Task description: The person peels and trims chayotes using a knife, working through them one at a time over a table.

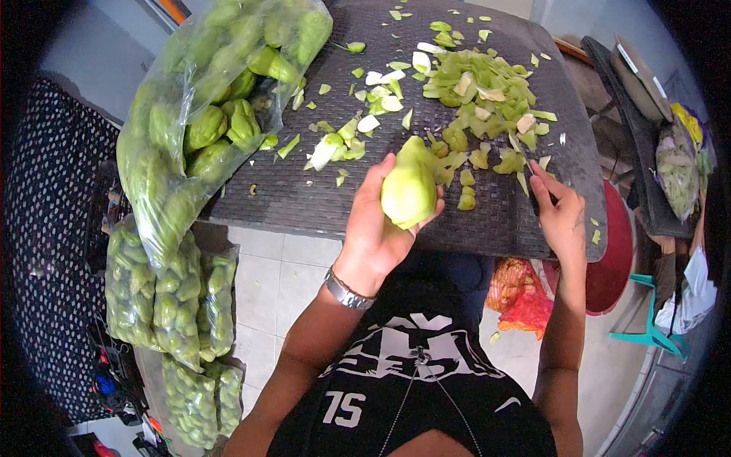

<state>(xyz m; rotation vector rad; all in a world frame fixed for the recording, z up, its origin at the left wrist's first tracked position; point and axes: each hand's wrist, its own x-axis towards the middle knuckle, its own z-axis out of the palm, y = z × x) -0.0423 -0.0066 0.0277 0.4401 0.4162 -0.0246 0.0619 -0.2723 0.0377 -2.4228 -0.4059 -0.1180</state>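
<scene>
A pale green chayote, its surface looking peeled, rests in my left hand, with the thumb along one side and fingers around the other. My right hand grips a knife whose blade points up and left over the table. Beyond the hands lies a heap of green peelings. More cut pieces and pale chunks are scattered left of the chayote. Between the two hands, several peel strips lie on the dark woven-pattern table.
A large clear plastic bag of whole chayotes covers the table's left end. Several filled bags are stacked below it. A red mesh sack lies on the floor, near a teal stool. Another dark surface at right holds a bagged vegetable.
</scene>
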